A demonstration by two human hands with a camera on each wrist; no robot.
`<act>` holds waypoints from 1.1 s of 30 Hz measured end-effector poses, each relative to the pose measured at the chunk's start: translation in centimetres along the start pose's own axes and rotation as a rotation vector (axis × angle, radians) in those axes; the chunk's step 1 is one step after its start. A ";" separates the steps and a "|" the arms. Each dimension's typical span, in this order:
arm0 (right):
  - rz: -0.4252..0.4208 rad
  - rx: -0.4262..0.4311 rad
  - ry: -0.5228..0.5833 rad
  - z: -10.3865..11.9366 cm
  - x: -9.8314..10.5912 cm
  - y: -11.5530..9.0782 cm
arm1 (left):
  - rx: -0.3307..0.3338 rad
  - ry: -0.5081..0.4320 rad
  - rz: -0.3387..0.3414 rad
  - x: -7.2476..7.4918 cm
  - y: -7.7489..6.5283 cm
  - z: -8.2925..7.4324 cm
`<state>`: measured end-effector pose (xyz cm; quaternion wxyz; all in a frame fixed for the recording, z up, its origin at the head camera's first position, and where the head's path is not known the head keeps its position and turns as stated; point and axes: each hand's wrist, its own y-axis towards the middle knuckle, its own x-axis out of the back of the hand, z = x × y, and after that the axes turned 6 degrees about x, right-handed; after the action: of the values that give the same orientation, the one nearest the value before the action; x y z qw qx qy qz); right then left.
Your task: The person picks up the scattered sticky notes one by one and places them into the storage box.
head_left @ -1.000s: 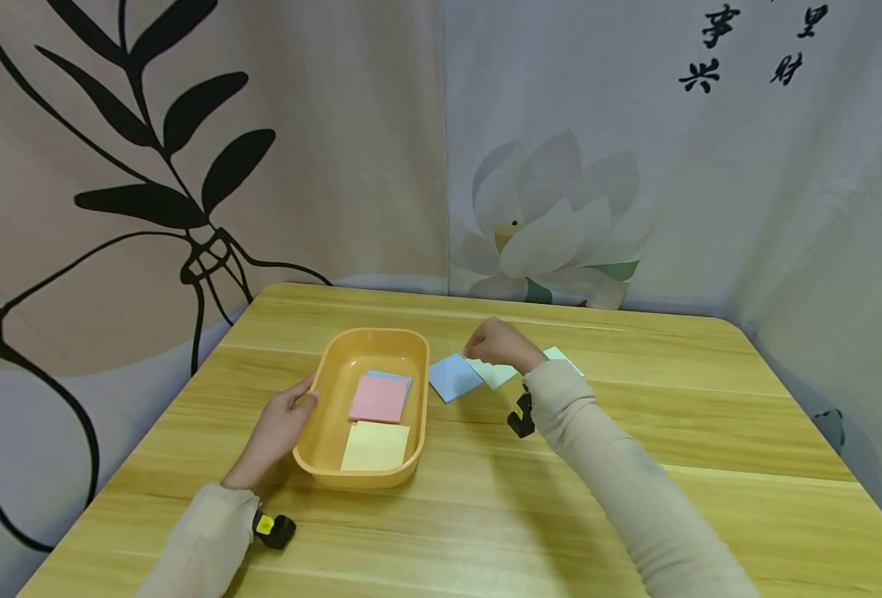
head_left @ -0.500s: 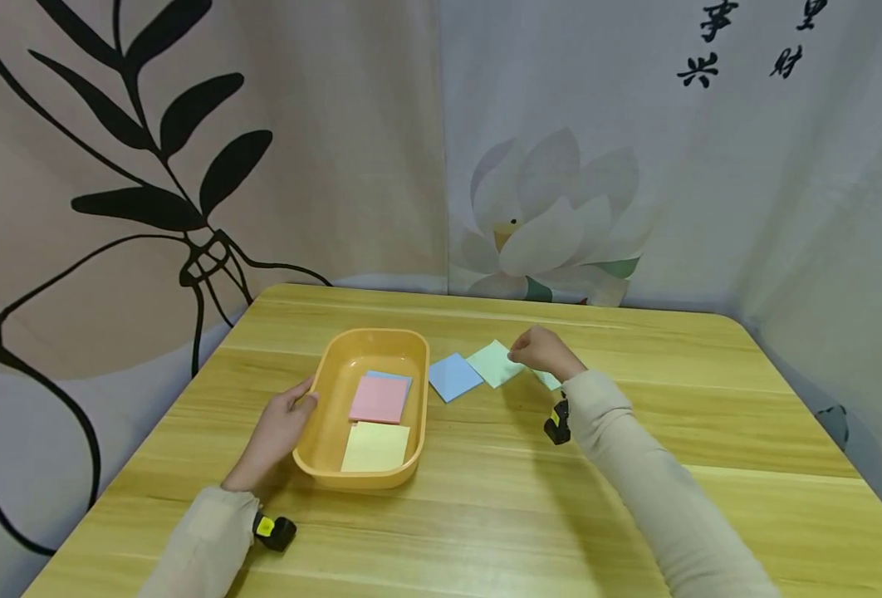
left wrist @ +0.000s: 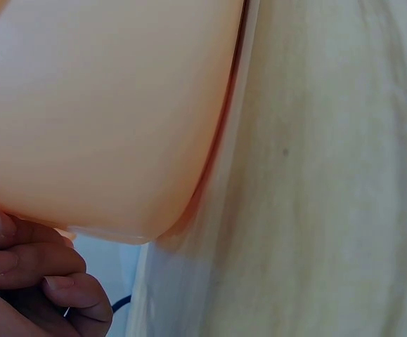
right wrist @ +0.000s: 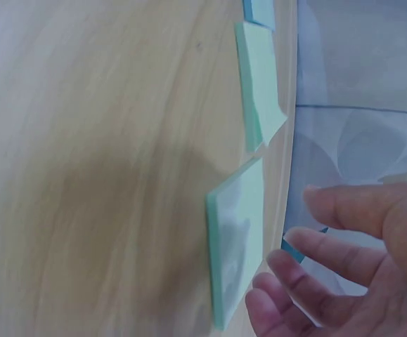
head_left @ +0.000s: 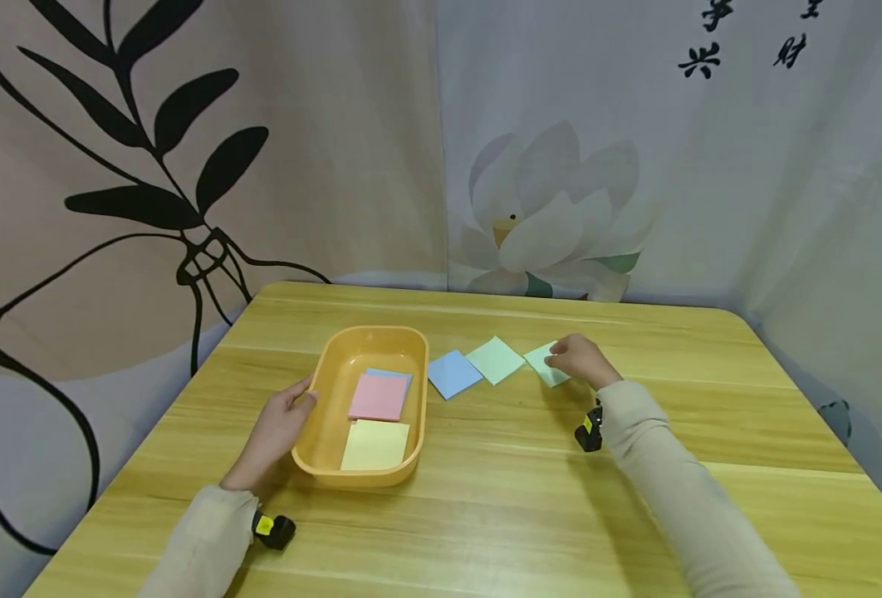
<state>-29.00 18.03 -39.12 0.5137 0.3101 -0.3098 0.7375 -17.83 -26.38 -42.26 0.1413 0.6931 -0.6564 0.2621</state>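
Observation:
My left hand [head_left: 275,433] grips the left rim of a yellow-orange plastic tray [head_left: 330,407]; its curled fingers [left wrist: 31,265] show below the tray wall [left wrist: 105,119] in the left wrist view. Inside lie a pink sticky note pad [head_left: 377,397], overlapping a blue one [head_left: 392,373], and a pale yellow pad [head_left: 375,446]. My right hand [head_left: 585,362] hovers at the rightmost green sticky note pad [head_left: 540,360], covering its right corner in the head view. In the right wrist view its fingers [right wrist: 330,253] are spread loosely beside that pad [right wrist: 242,246], holding nothing.
Left of that pad, another green pad [head_left: 496,360] and a blue pad [head_left: 454,375] continue the row towards the tray. The middle green pad [right wrist: 261,84] has a lifted corner. A wooden table [head_left: 486,515] bears everything, and a printed curtain [head_left: 381,149] hangs behind its far edge.
My right hand has moved rightward from over the middle green pad to the rightmost one, uncovering the middle pad. The left hand and tray have stayed in place.

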 end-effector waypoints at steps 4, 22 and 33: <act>-0.002 -0.006 -0.019 -0.8 0.3 -0.3 | 0.004 0.006 -0.003 0.0 0.0 0.0; -0.035 -0.100 -0.060 -2.8 -0.2 -0.6 | 0.024 0.001 -0.009 0.0 -0.1 -0.1; -0.108 -0.056 -0.214 -2.5 -1.1 -0.8 | 0.018 0.005 -0.002 0.0 0.0 -0.1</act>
<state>-28.25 19.56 -41.40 0.5250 0.3889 -0.3663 0.6626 -17.89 -26.31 -42.20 0.1368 0.6944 -0.6530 0.2697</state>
